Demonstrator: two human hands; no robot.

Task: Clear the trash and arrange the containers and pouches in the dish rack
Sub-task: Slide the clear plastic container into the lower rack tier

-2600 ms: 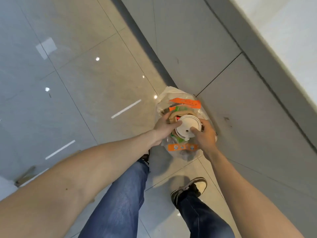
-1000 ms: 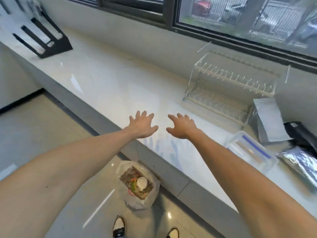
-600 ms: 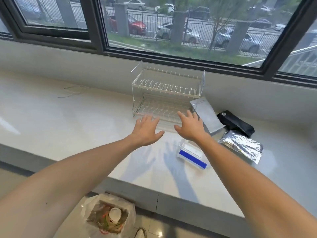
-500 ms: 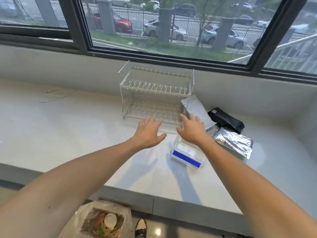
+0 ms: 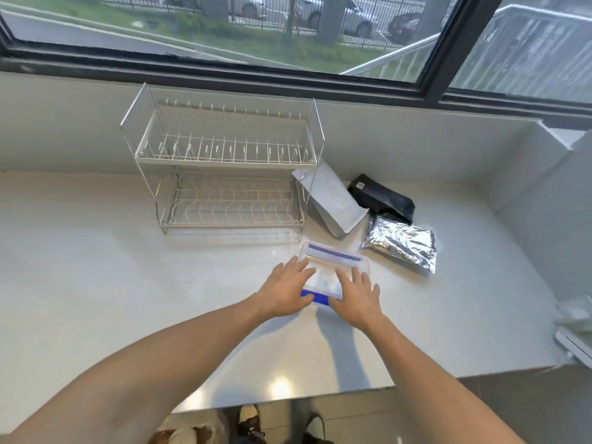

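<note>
A clear plastic container (image 5: 333, 261) with blue clips lies on the white counter in front of the rack. My left hand (image 5: 286, 291) rests on its left near corner and my right hand (image 5: 357, 296) on its right near side, fingers spread, not closed around it. The two-tier wire dish rack (image 5: 224, 161) stands against the wall with nothing in it. A grey pouch (image 5: 333, 200) leans at the rack's right end. A black pouch (image 5: 381, 197) and a silver foil pouch (image 5: 402, 243) lie to its right.
The white counter (image 5: 96, 267) ends at a front edge near my feet. The trash bag (image 5: 182, 435) sits on the floor at the bottom edge. A window runs behind the rack. A white object (image 5: 573, 328) sits at the far right.
I rose from the trash bag on the floor and turned to the counter. Both hands moved forward and came down onto the clear container.
</note>
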